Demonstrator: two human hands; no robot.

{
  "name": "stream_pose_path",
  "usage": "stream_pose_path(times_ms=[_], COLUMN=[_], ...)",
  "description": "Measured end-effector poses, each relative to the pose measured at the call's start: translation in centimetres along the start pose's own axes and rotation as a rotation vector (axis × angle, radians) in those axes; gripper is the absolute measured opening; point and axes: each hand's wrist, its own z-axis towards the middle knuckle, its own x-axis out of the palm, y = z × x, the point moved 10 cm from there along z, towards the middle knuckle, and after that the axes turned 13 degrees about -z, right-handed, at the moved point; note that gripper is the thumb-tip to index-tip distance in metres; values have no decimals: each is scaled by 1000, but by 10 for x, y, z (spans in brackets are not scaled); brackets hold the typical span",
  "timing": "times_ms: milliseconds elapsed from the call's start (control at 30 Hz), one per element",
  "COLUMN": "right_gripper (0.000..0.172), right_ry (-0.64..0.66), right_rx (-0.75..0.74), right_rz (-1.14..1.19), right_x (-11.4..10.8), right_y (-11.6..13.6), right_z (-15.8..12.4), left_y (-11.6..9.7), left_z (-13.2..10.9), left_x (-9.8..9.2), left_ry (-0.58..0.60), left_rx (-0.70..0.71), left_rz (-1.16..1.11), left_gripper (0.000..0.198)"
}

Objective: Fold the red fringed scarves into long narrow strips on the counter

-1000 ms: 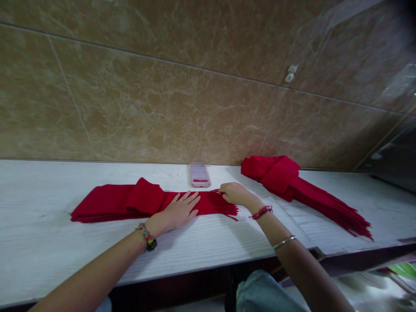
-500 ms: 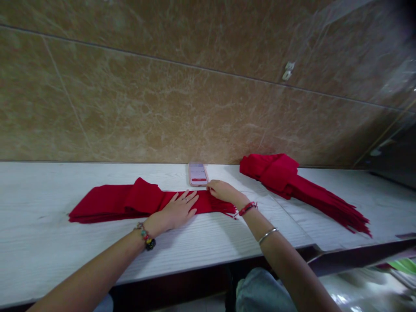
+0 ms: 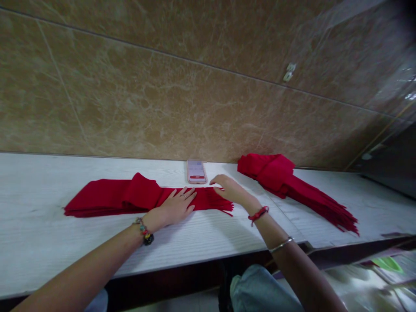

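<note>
A red fringed scarf (image 3: 107,197) lies folded lengthwise on the white wood-grain table, with a raised fold near its middle and its fringe to the right. My left hand (image 3: 177,206) rests flat on the scarf, fingers spread. Just over the fringed end hovers my right hand (image 3: 229,189), its fingers curved and thumb apart from them, with nothing visible between. A second red scarf (image 3: 276,173), loosely bundled with a fringed tail, lies to the right of that hand.
A phone (image 3: 196,172) with a lit screen lies behind the scarf, near the wall. The brown marble-tiled wall (image 3: 146,99) bounds the table (image 3: 29,242) at the back. Below the front edge are my knees (image 3: 260,290); a green object (image 3: 388,263) shows at lower right.
My right hand has lifted off the scarf's fringed end and its fingers have parted. The left hand stays flat on the scarf. The camera view has shifted slightly.
</note>
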Motion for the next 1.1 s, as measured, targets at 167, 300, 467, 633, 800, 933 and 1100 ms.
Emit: stream_pose_path(times_ms=[167,300,467,633,800,933,1100], right_gripper=[21,22,20,18,19,17,20], right_ry=[168,272,145,37,232,318,19], right_rx=[-39,111,51,-288,-160,19,-17], right_rz=[-38,-116,-26,115,-69,-123,110], right_x=[29,31,4,-6,17,13,-23], right_y=[17,-46,-34,56,8,-52,-21], right_z=[0,-37,-43,-32,-61,-83,-44], left_y=[2,2,1,1,1,-2,-2], left_z=[0,0,1,1,-1,-2,2], left_x=[3,3,2,2,2,0,0], left_ry=[20,14,21,15,17,31,5], left_rx=[8,4,-13,-24,-28,-36,-19], left_rz=[8,7,-8,6,17,5,6], left_gripper=[53,52,52,52,52,52,52])
